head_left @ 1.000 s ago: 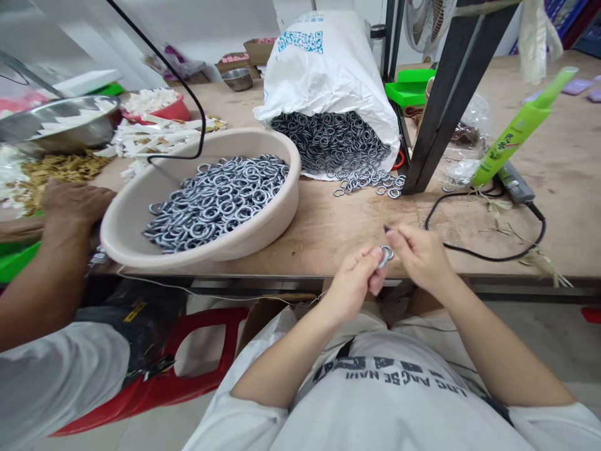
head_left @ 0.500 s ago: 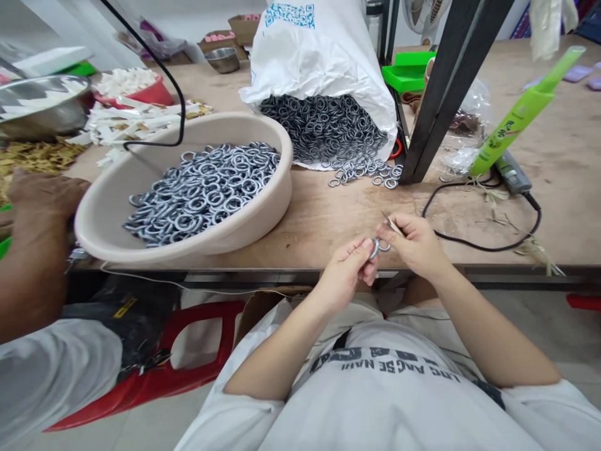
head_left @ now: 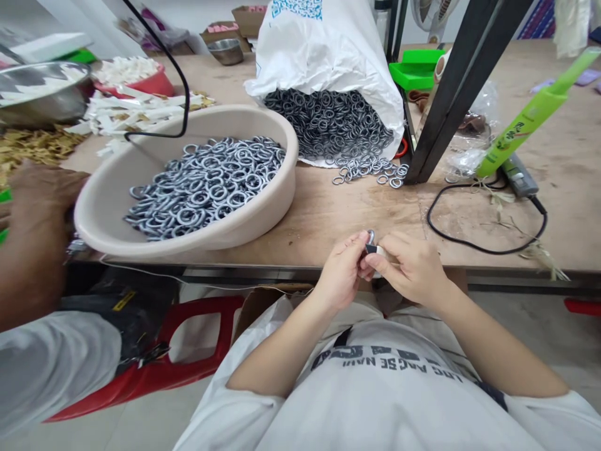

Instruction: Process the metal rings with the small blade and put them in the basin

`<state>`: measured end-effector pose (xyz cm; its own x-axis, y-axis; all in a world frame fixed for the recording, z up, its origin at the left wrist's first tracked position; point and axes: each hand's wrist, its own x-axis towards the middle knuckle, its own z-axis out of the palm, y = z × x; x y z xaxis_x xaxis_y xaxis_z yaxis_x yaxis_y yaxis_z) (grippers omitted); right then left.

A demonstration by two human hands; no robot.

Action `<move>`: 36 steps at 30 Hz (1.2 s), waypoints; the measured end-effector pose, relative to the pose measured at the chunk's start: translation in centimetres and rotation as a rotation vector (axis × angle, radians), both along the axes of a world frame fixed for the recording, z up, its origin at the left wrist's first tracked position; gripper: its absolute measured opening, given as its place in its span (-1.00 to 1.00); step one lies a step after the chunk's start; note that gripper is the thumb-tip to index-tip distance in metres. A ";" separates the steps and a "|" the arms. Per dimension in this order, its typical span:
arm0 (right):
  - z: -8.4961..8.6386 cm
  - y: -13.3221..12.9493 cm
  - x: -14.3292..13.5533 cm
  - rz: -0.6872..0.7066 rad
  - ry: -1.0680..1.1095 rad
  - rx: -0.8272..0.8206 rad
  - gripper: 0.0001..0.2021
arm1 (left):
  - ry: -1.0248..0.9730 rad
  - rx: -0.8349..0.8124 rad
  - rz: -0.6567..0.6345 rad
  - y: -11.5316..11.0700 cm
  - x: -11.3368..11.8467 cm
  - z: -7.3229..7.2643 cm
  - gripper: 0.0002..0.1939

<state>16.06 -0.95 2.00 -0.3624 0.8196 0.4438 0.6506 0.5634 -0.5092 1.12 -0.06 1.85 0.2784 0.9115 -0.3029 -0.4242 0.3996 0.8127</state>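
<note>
Rings [head_left: 206,188], glossy grey, too many to count, fill one beige oval plastic basin [head_left: 277,194] and one white sack [head_left: 323,50]. At the wooden bench [head_left: 323,203] edge, the left hand [head_left: 342,269] pinches one grey ring [head_left: 370,236]; the right hand [head_left: 416,263] grips one small dark-tipped, pale tool [head_left: 372,248], its tip, upraised half a second ago, now lowered to the ring.
</note>
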 end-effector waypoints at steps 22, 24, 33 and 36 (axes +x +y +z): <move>0.9 -0.4 0.1 0.068 0.094 -0.196 -0.64 | -0.111 -0.031 -0.075 -0.9 -0.3 0.5 -0.56; 0.9 -0.5 0.2 0.068 0.080 -0.200 -0.64 | -0.121 -0.029 -0.074 -0.9 -0.4 0.5 -0.56; -0.4 0.5 -0.1 0.052 0.159 -0.236 -0.59 | -0.151 -0.056 -0.112 -0.3 -0.7 -0.2 -0.61; -1.5 1.9 0.6 -0.055 0.158 -0.233 -0.55 | -0.149 -0.052 -0.137 -0.4 -0.8 -0.2 -0.62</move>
